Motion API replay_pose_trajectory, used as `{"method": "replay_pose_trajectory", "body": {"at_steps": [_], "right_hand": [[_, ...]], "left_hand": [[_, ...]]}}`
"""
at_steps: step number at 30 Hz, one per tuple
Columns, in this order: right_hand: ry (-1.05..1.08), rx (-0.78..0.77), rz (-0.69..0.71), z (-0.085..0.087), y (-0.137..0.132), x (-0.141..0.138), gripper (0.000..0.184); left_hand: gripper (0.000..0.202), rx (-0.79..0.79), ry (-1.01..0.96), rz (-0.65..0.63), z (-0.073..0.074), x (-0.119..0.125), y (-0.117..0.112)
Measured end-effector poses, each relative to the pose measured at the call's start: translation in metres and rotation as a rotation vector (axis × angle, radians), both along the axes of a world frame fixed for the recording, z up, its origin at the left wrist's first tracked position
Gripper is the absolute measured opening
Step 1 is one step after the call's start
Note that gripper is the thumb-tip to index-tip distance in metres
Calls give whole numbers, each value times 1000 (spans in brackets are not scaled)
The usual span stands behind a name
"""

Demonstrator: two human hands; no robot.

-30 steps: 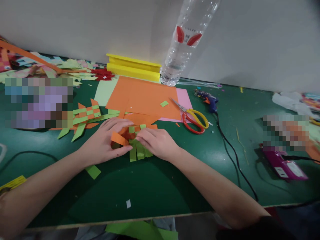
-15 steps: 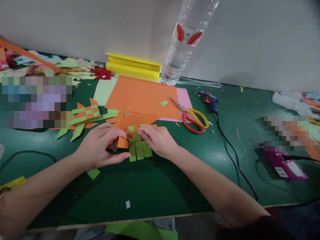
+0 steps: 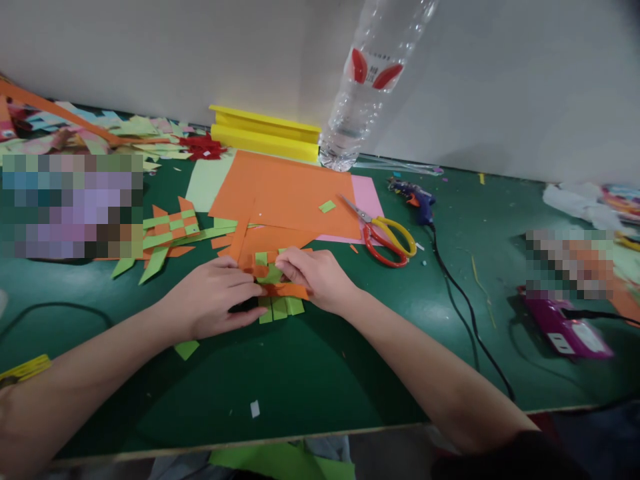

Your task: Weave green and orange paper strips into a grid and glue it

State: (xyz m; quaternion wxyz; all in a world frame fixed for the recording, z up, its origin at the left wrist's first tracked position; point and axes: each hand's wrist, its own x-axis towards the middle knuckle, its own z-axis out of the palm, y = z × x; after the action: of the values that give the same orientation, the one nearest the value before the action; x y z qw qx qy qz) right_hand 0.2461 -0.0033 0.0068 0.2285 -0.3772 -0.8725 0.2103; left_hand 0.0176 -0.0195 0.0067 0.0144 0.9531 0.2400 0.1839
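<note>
A small weave of green paper strips (image 3: 280, 309) and orange paper lies between my hands on the table. One orange paper strip (image 3: 289, 290) runs flat across the green strips. My left hand (image 3: 213, 297) has its fingertips on this strip's left end, with the thumb lower, beside the green strip ends. At the upper right of the weave, my right hand (image 3: 317, 280) pinches the paper between thumb and curled fingers; its fingertips hide the exact hold. Left of the hands rests a woven orange and green paper fish (image 3: 173, 227) with long tails.
Orange sheets (image 3: 290, 190) lie behind the hands, with scissors (image 3: 385, 233) on their right edge. Farther right are a glue gun (image 3: 420, 200), its black cord and a purple power strip (image 3: 565, 327). A large plastic bottle (image 3: 373, 87) and folded yellow paper (image 3: 265, 133) stand by the wall.
The orange strip, curled back to the left before, now lies across the green strips. My left hand has moved right with it, its fingers closing in. My right hand has hardly moved.
</note>
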Motion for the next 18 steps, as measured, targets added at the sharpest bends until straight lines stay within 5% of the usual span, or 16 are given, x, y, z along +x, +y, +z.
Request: {"method": "replay_pose_trajectory", "body": {"at_steps": [18], "right_hand": [[50, -50, 65, 8, -2, 2, 55]], "left_hand": [[21, 54, -193, 9, 5, -2, -6]]}}
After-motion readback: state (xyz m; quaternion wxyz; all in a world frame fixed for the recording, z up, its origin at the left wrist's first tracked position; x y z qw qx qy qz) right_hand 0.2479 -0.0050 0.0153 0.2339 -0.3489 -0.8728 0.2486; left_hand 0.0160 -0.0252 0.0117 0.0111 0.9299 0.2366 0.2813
